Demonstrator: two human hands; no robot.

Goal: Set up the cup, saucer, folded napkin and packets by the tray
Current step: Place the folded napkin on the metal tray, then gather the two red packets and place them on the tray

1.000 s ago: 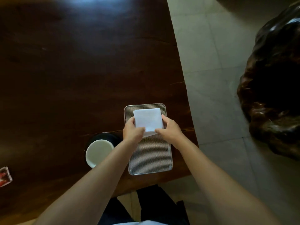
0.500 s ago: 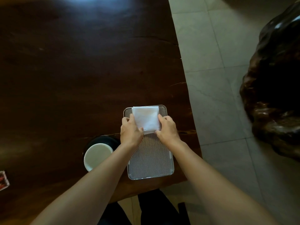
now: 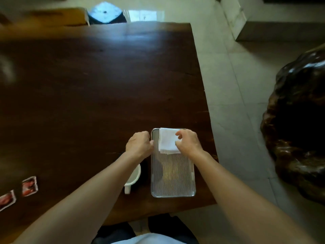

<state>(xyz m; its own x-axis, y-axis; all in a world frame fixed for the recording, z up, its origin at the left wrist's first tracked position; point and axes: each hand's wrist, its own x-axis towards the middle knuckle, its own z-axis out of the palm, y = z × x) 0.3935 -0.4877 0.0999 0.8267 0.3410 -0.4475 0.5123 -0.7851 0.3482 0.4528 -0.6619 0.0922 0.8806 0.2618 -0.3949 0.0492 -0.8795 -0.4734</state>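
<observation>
A folded white napkin (image 3: 167, 140) lies on the far end of a ribbed metal tray (image 3: 173, 176) near the table's right edge. My right hand (image 3: 190, 142) pinches the napkin's right edge between thumb and fingers. My left hand (image 3: 139, 145) is curled into a loose fist at the tray's left rim, off the napkin. A white cup (image 3: 134, 176) stands left of the tray, mostly hidden by my left forearm, its handle pointing toward me. The dark saucer under it is barely visible. Two red-and-white packets (image 3: 29, 186) lie far left on the table.
The dark wooden table (image 3: 98, 88) stretches away to the left and ahead. Its right edge runs just past the tray, with tiled floor (image 3: 232, 106) beyond. A large dark carved wooden piece (image 3: 299, 131) stands on the floor at right.
My left hand has come off the napkin and shifted left to the tray's rim. My right hand stays on the napkin. The view has tilted up, bringing the packets into sight.
</observation>
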